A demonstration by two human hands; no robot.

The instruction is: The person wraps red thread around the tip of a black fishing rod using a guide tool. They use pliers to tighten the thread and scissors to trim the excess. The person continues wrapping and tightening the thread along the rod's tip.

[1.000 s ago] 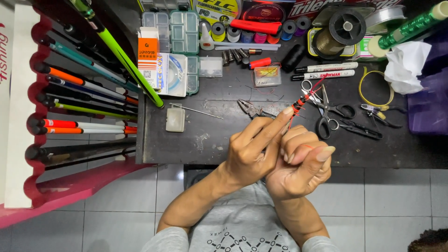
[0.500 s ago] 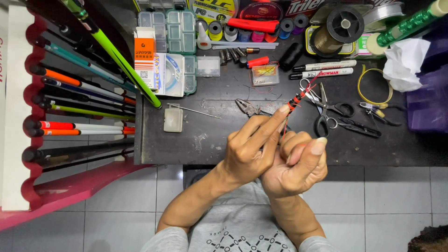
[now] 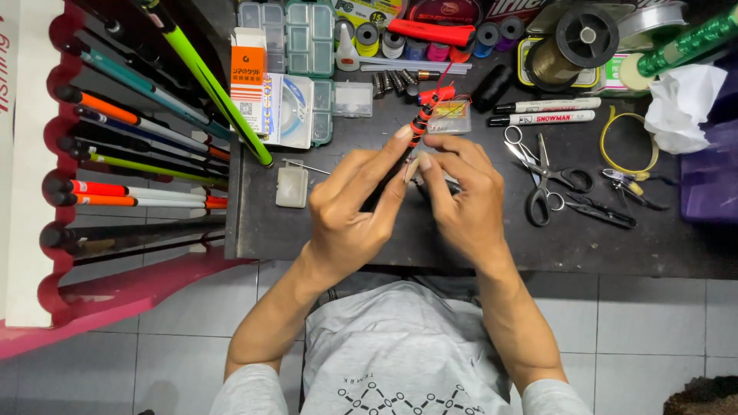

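Since a moment ago both hands have turned palm-down and shifted toward 12 o'clock over the black table. The left hand and right hand pinch the red-and-black rod piece, which juts from their fingertips toward 1 o'clock.

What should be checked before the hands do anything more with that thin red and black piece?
1. Left hand grips the red and black piece: ok, fingertips pinch it.
2. Right hand also on it: ok, fingers meet the lower end.
3. Piece free of the table: ok, held above it.
4. Scissors within reach: ok, beside the right hand.
5. Thread attached to the piece: cannot tell.
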